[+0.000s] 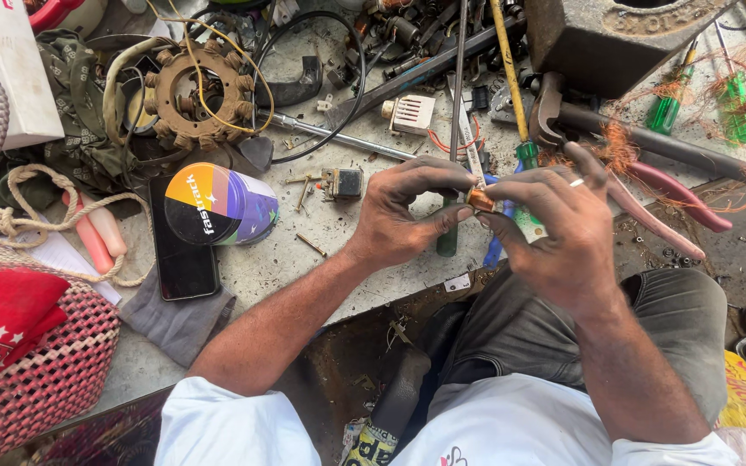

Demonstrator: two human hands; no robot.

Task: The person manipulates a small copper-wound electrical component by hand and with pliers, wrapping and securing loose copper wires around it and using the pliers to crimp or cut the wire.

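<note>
My left hand (407, 211) and my right hand (559, 229) meet above the workbench edge, both pinching a small copper-coloured part (480, 200) between fingertips. A ring shows on a right-hand finger. Right behind the hands lie a green-handled screwdriver (447, 235), a blue-handled tool (494, 246) and a yellow-shafted screwdriver (511, 78). A small dark relay-like block (344, 183) sits left of my left hand.
A round multicoloured tin (218, 205) and a black phone (181, 250) lie at left, beside a woven pink basket (53, 371) with red cloth. A rusty stator ring (199, 97), red-handled pliers (666, 185), copper wire tangles (736, 86) and a heavy metal block (615, 39) crowd the back.
</note>
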